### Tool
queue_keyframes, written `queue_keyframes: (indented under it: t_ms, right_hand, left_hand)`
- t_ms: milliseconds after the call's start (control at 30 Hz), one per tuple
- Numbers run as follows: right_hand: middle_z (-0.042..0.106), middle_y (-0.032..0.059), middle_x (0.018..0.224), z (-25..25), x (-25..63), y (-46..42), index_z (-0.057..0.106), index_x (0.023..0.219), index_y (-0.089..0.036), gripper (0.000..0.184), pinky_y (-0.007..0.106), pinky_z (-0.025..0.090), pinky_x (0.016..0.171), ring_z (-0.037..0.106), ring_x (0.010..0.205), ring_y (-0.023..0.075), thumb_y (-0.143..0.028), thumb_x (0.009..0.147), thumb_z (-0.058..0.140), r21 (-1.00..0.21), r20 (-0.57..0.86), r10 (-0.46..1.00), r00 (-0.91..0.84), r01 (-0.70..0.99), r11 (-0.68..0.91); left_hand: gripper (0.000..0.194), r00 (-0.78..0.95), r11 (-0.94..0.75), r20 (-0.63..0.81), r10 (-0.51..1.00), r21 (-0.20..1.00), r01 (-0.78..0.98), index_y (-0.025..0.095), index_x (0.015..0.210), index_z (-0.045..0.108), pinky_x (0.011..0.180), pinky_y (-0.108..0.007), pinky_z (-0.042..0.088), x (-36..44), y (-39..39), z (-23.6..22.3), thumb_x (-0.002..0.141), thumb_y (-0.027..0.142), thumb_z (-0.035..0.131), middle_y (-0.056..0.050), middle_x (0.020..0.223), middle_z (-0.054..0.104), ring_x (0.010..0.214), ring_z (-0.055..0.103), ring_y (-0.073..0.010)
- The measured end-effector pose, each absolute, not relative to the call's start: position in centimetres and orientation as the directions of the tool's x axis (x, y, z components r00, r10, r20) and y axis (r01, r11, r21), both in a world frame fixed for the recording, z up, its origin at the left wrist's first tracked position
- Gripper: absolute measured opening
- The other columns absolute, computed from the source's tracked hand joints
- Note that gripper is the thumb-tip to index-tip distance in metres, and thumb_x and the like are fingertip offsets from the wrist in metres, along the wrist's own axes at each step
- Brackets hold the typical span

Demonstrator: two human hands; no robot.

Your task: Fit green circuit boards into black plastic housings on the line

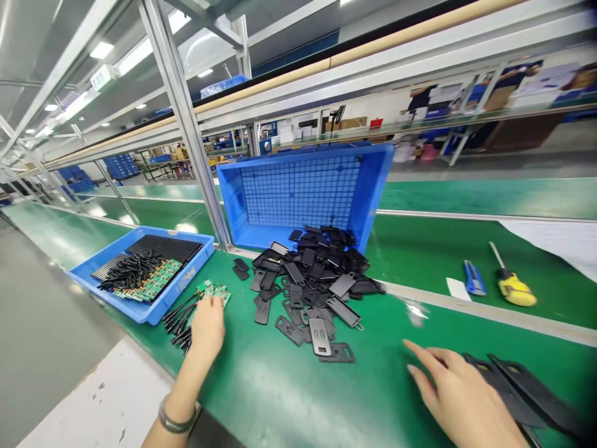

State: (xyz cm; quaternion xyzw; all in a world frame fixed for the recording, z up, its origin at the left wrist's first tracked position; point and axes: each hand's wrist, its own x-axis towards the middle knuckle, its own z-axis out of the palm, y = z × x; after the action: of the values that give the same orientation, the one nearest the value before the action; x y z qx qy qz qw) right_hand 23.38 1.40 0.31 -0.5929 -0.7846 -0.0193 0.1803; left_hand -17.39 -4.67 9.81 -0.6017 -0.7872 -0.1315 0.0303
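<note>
My left hand (208, 323) reaches down onto a small pile of green circuit boards (222, 294), with its fingers curled together on one of them; the fingertips are partly hidden. Black cables (178, 318) trail from these boards toward the bench's near edge. My right hand (459, 389) is over the green bench at the right, thumb and fingers apart, holding nothing. Long black plastic pieces (536, 389) lie beside and partly behind it. Between my hands spreads a heap of black plastic casings (321, 264), some flat, some tray-shaped with a loop at the end.
A blue crate (301, 163) lies on its side behind the heap. At the left, a blue tray (156, 316) holds boards and cables. A utility knife (474, 279), a yellow-handled screwdriver (515, 289) and paper (555, 252) lie at the right. A metal post (186, 124) rises behind.
</note>
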Motion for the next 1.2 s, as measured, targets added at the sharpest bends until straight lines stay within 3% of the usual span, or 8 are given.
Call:
queue_keyframes:
  t_ms: [200, 367, 467, 600, 733, 867, 967, 1200]
  right_hand:
    - [0.062, 0.0107, 0.102, 3.2, 18.3, -0.5, 0.066, 0.108, -0.023, 0.038, 0.036, 0.051, 0.084, 0.061, 0.094, 0.0249, -0.042, 0.088, 0.040, -0.667, 0.191, 0.915, -0.356, 0.637, 0.387]
    - [0.063, 0.0098, 0.110, 4.5, 15.1, -2.4, 0.064, 0.114, -0.027, 0.041, 0.038, 0.047, 0.092, 0.059, 0.102, 0.0244, -0.052, 0.086, 0.049, -0.981, -0.072, 0.843, -0.534, 0.193, 0.038]
    - [0.057, 0.0125, 0.123, 4.1, 13.7, -3.1, 0.048, 0.132, -0.025, 0.064, 0.042, 0.042, 0.098, 0.054, 0.113, 0.0251, -0.064, 0.081, 0.052, -0.926, -0.158, 0.804, -0.574, -0.196, -0.322]
    - [0.058, 0.0145, 0.117, 3.8, 13.5, -3.0, 0.047, 0.133, -0.019, 0.064, 0.040, 0.045, 0.092, 0.057, 0.103, 0.0234, -0.059, 0.083, 0.054, -0.712, -0.203, 0.809, -0.552, -0.483, -0.509]
    - [0.060, 0.0071, 0.095, 4.3, 14.4, -2.3, 0.056, 0.125, -0.020, 0.052, 0.025, 0.046, 0.072, 0.053, 0.077, 0.0134, -0.043, 0.080, 0.067, -0.802, -0.182, 0.872, -0.454, -0.444, -0.399]
    - [0.060, 0.0046, 0.083, 5.0, 15.5, -1.7, 0.062, 0.117, -0.019, 0.047, 0.021, 0.040, 0.057, 0.046, 0.064, 0.0102, -0.046, 0.079, 0.067, -0.924, -0.105, 0.943, -0.314, -0.319, -0.210]
    - [0.063, 0.0063, 0.082, 5.1, 16.0, -1.5, 0.064, 0.113, -0.017, 0.047, 0.022, 0.042, 0.059, 0.050, 0.065, 0.0121, -0.050, 0.078, 0.065, -0.977, -0.045, 0.977, -0.209, -0.196, -0.087]
    - [0.066, 0.0069, 0.087, 4.3, 16.3, -1.2, 0.067, 0.109, -0.019, 0.033, 0.027, 0.049, 0.068, 0.060, 0.076, 0.0180, -0.041, 0.086, 0.057, -0.966, 0.198, 0.978, -0.071, 0.153, 0.207]
  left_hand:
    - [0.016, -0.438, 0.416, 0.226, 0.870, 0.138, 0.899, 0.014, 0.101, 0.051, 0.071, -0.038, 0.047, -22.3, -6.1, 10.5, 0.086, 0.015, 0.043, -0.013, 0.096, 0.060, 0.080, 0.062, -0.0275]
    - [0.016, -0.153, -0.010, 0.181, 0.972, 0.674, 0.739, 0.018, 0.098, 0.052, 0.068, -0.028, 0.048, -16.6, -5.4, 11.2, 0.089, 0.030, 0.046, -0.005, 0.084, 0.060, 0.074, 0.061, -0.0183]
    - [0.019, 0.147, -0.117, 0.041, 0.988, 0.822, 0.557, 0.018, 0.099, 0.053, 0.063, -0.024, 0.049, -12.2, -3.1, 10.4, 0.090, 0.034, 0.047, -0.005, 0.082, 0.063, 0.072, 0.063, -0.0170]
    - [0.023, 0.110, -0.174, 0.160, 0.981, 0.472, 0.864, 0.017, 0.111, 0.056, 0.082, -0.031, 0.048, -10.2, 2.6, 8.9, 0.089, 0.023, 0.050, -0.010, 0.103, 0.064, 0.094, 0.061, -0.0222]
    - [0.050, -0.050, -0.043, 0.255, 0.966, 0.347, 0.937, 0.003, 0.128, 0.044, 0.096, -0.051, 0.035, -11.2, 8.1, 8.2, 0.082, 0.016, 0.057, -0.025, 0.109, 0.057, 0.111, 0.051, -0.0380]
    - [0.062, -0.108, 0.016, 0.258, 0.960, 0.334, 0.942, 0.000, 0.136, 0.035, 0.089, -0.053, 0.040, -10.8, 9.3, 8.0, 0.078, 0.013, 0.056, -0.025, 0.102, 0.058, 0.097, 0.057, -0.0375]
    - [0.062, -0.127, -0.019, 0.244, 0.961, 0.517, 0.856, 0.007, 0.135, 0.038, 0.091, -0.049, 0.040, -8.7, 7.7, 7.7, 0.078, 0.019, 0.058, -0.022, 0.114, 0.053, 0.104, 0.054, -0.0347]
    - [0.045, 0.185, 0.110, -0.094, 0.978, 0.991, -0.078, 0.015, 0.109, 0.061, 0.080, -0.027, 0.048, -2.6, 2.5, 6.1, 0.068, 0.023, 0.076, -0.009, 0.104, 0.063, 0.092, 0.060, -0.0208]
